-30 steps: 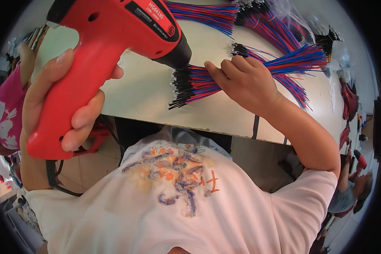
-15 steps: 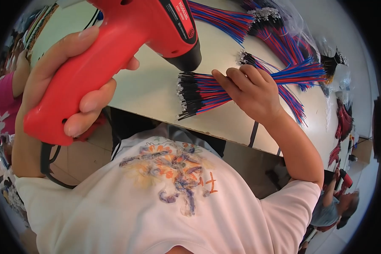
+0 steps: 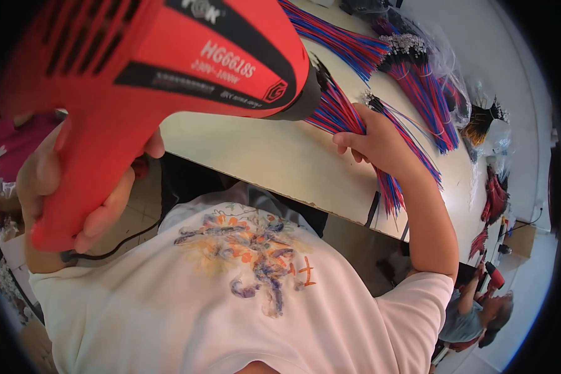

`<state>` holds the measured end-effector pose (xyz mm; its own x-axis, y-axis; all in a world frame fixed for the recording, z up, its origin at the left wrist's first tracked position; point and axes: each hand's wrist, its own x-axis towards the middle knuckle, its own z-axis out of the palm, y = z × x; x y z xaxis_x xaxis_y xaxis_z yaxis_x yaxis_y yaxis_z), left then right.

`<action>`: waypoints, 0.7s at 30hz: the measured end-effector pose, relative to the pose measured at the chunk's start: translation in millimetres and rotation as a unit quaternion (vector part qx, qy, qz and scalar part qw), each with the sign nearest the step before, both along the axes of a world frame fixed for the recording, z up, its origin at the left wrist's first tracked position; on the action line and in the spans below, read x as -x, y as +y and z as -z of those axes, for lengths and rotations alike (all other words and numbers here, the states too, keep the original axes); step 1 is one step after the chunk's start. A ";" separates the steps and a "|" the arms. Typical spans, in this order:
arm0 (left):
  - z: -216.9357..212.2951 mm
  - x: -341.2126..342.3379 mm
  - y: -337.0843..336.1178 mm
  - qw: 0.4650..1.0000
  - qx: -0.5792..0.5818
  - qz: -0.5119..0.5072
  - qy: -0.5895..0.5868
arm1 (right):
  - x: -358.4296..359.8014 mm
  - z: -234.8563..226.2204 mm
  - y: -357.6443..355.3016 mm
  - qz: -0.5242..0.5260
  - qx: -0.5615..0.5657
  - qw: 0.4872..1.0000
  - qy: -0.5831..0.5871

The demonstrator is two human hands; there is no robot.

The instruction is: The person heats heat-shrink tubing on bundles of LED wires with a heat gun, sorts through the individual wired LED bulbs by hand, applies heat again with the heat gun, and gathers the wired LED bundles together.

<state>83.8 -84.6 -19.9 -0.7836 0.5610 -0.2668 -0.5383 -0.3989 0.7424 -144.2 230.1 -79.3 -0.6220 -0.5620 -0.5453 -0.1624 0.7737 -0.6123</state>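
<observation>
Left hand (image 3: 112,201) wraps the handle of the heat gun (image 3: 193,78); right hand (image 3: 380,140) is closed around the wires (image 3: 338,113) over the table (image 3: 249,146), toward its front edge.
The right grip sits well back from the black ends (image 3: 321,73), probably to spare the fingers the nozzle (image 3: 303,100), which hides part of the bundle; whether they touch, I cannot tell. Other bundles (image 3: 424,103) and a plastic bag (image 3: 452,81) crowd the far edge; a looser bundle (image 3: 422,154) lies just beside the right hand.
</observation>
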 end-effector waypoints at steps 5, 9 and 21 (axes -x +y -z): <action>20.0 -4.5 -12.1 0.998 -0.020 -0.019 -0.055 | 7.5 24.2 7.8 -0.023 0.030 0.999 0.008; 24.4 15.7 -19.9 0.966 -0.076 0.170 -0.178 | -3.2 29.2 6.7 -0.020 0.101 0.990 0.096; 13.9 -17.8 23.8 0.961 0.247 -0.118 -0.031 | 3.8 25.2 10.2 -0.037 0.101 0.985 0.138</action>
